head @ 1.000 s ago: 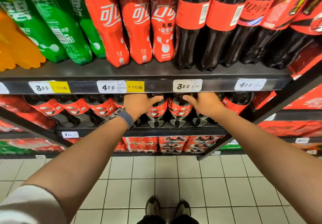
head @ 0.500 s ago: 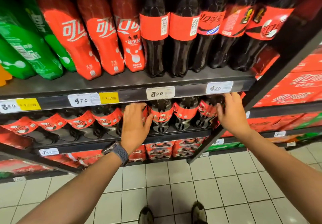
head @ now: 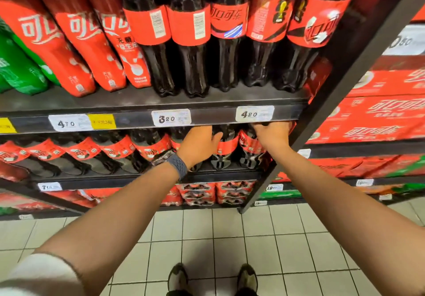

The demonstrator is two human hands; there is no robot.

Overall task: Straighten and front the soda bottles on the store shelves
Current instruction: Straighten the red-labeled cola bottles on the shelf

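Dark cola bottles with red labels fill the lower shelf [head: 110, 181]. My left hand [head: 197, 145], with a grey watch on its wrist, lies against the shoulder of one cola bottle [head: 176, 143]. Its thumb stretches toward the neighbouring bottle [head: 226, 149], and its fingers are hidden under the upper shelf edge [head: 211, 115]. My right hand [head: 272, 134] curls over the top of the rightmost cola bottle [head: 249, 145]. On the upper shelf, two cola bottles [head: 158, 49] show their barcodes to the front.
A black slanted upright [head: 345, 77] bounds the bay just right of my right hand. Red cola cases [head: 379, 116] are stacked beyond it. Red-wrapped and green bottles [head: 18, 70] stand upper left. Shrink-wrapped can packs [head: 200, 194] sit at the bottom, above the tiled floor [head: 207, 238].
Both hands have shifted right along the lower shelf. My left hand left its earlier bottle for one further right, and my right hand settled on the rightmost bottle by the upright.
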